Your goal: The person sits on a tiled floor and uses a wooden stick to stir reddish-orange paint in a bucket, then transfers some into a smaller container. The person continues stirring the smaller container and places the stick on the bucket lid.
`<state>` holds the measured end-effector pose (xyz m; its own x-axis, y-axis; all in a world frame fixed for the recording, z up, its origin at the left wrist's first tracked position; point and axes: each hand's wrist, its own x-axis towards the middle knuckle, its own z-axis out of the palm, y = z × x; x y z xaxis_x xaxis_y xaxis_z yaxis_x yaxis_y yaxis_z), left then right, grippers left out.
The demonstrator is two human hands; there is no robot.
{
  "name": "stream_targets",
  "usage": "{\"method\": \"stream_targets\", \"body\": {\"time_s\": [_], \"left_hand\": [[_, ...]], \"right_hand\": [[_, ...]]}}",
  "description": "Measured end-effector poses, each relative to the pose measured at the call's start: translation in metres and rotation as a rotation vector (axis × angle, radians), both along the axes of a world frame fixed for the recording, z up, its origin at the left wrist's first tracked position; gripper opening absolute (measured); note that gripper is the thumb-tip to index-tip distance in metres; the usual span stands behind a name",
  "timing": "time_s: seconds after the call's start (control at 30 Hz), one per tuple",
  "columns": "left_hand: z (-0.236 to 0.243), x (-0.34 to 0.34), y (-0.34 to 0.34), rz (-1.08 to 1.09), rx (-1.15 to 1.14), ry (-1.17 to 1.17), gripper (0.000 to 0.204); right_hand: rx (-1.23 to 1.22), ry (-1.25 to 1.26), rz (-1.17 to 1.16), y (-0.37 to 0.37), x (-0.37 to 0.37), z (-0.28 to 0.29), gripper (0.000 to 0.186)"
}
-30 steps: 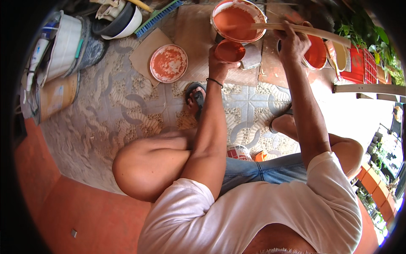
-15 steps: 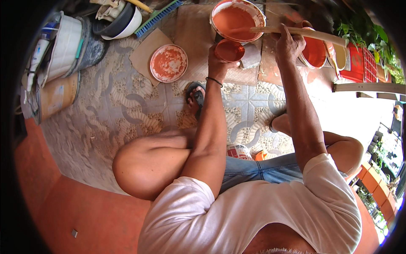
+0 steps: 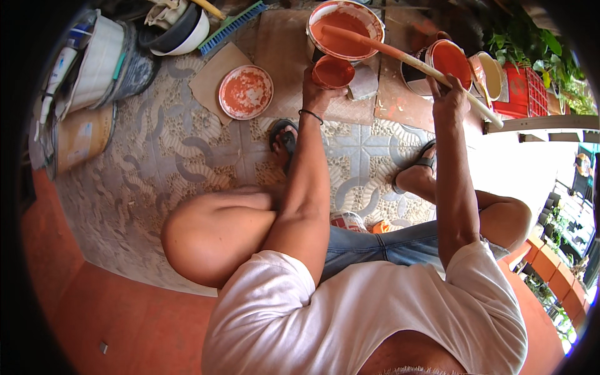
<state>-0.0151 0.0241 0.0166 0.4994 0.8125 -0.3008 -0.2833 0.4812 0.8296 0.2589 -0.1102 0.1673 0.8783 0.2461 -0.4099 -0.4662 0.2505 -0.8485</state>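
Note:
With my left hand (image 3: 319, 94) I grip a small cup (image 3: 333, 72) smeared inside with orange-red paint, tilted at the near rim of a white paint bucket (image 3: 310, 25). Orange paint fills much of that bucket. My right hand (image 3: 449, 97) is closed around a long wooden stick (image 3: 409, 60). The stick's far end is coated in orange paint and lies over the bucket's opening; its bare end points down to the right. Beside the stick stands a second bucket of orange paint (image 3: 450, 59). A round lid (image 3: 245, 92), blotched with orange and white, lies to the left.
Cardboard (image 3: 281, 75) covers the floor under the buckets. A cream-filled bucket (image 3: 489, 75) and a red crate (image 3: 526, 90) stand at right, near plants (image 3: 550, 47). A blue-bristled brush (image 3: 232, 28) and stacked containers (image 3: 94, 59) are at left. Both my sandalled feet rest on patterned tiles.
My right hand has moved right and nearer to me, swinging the stick to a steeper slant. Its paint-covered end now shows above the bucket. My left hand stays by the bucket with the cup.

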Motion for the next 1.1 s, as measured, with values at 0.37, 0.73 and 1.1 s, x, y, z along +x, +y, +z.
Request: {"method": "stream_targets", "body": {"time_s": [0.37, 0.73, 1.1], "left_hand": [[0.004, -0.001, 0.001, 0.036, 0.204, -0.002, 0.078], [-0.003, 0.004, -0.002, 0.086, 0.227, -0.025, 0.077], [-0.008, 0.007, -0.002, 0.107, 0.253, 0.015, 0.082]], "right_hand": [[0.062, -0.242, 0.267, -0.064, 0.044, 0.075, 0.027], [-0.144, -0.895, 0.611, 0.007, -0.082, 0.132, 0.021], [-0.168, -1.349, 1.237, 0.061, -0.100, 0.124, 0.022]]}}
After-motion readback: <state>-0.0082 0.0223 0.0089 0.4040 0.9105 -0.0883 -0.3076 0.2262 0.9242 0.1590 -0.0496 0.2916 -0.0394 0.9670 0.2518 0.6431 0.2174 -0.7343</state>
